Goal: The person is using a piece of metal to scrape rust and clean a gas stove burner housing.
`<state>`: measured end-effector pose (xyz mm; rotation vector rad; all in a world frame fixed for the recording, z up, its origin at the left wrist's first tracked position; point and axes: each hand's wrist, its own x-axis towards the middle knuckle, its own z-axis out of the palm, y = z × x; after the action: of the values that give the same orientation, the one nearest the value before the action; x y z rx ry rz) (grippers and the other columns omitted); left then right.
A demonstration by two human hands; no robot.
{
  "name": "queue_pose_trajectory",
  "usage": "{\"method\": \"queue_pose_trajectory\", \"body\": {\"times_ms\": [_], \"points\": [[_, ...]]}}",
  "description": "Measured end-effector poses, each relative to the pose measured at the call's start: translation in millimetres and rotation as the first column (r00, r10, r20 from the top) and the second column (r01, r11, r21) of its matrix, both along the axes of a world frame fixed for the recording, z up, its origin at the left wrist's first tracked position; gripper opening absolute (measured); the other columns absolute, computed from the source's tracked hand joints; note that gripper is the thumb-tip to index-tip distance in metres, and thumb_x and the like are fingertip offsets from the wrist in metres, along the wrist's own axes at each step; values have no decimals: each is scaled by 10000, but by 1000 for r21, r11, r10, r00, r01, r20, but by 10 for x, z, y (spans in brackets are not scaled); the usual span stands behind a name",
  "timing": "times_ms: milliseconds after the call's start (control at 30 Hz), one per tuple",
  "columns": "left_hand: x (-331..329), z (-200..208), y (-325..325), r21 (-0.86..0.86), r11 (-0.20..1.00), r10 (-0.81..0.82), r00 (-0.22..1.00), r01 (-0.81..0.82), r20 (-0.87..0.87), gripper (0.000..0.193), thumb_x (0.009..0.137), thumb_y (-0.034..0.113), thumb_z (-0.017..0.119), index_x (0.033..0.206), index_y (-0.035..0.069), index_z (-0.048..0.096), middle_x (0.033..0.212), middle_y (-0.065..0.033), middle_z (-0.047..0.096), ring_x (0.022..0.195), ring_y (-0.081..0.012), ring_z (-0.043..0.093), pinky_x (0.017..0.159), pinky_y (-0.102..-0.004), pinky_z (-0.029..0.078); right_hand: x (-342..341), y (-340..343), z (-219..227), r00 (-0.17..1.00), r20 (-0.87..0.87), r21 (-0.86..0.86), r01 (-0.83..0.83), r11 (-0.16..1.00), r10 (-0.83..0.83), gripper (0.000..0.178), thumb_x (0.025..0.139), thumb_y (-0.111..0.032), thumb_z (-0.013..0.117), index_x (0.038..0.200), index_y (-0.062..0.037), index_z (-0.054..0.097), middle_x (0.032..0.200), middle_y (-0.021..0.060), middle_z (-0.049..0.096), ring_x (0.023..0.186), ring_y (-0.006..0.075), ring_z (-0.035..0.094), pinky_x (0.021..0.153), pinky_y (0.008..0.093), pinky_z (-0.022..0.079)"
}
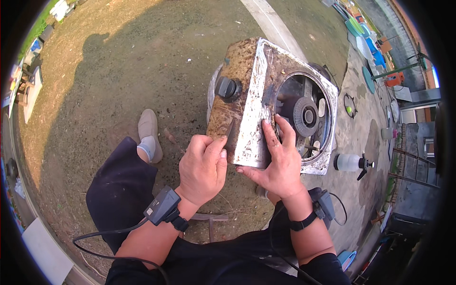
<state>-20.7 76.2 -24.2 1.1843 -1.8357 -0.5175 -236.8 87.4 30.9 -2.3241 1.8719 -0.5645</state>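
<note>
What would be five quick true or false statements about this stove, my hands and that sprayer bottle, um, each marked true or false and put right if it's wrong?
1. The left hand holds a thin pointed tool. True.
2. The right hand is held clear of the stove. False: it is touching the stove.
3. A dark knob sits on the stove's stained brown side. True.
4. The burner is square in outline. False: it is round.
5. The sprayer bottle is left of the stove in the picture. False: it is to the right.
</note>
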Motion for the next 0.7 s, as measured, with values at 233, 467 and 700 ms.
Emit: {"method": "queue_pose_trajectory", "body": {"times_ms": [233,467,700], "points": [[-7,-30,30,11,1000,-17,999,18,-37,301,1023,43,604,1322,10,591,1103,-207,582,882,-358,630,746,-452,527,5,-7,3,1000,-6,-19,-14,1000,13,1165,577,-528,995,1540,-82,513,1509,256,468,1171,440,678,865,473,629],[-36,65,80,14,1000,-24,1000,24,2,291,1021,63,606,1305,0,603,1098,-199,572,876,-375,632,751,-454,532,10,8,-1,1000,-11,-3,4,1000,-4,1164,577,-537,992,1534,-73,519,1509,255,468,1170,439,679,864,474,630],[-24,32,89,10,999,-44,999,44,21,315,1006,48,615,1318,2,596,1103,-198,578,882,-369,638,743,-453,533,-1,0,3,1000,-17,-10,4,1000,-4,1159,582,-546,987,1532,-72,522,1515,255,463,1176,441,676,868,472,630]]}}
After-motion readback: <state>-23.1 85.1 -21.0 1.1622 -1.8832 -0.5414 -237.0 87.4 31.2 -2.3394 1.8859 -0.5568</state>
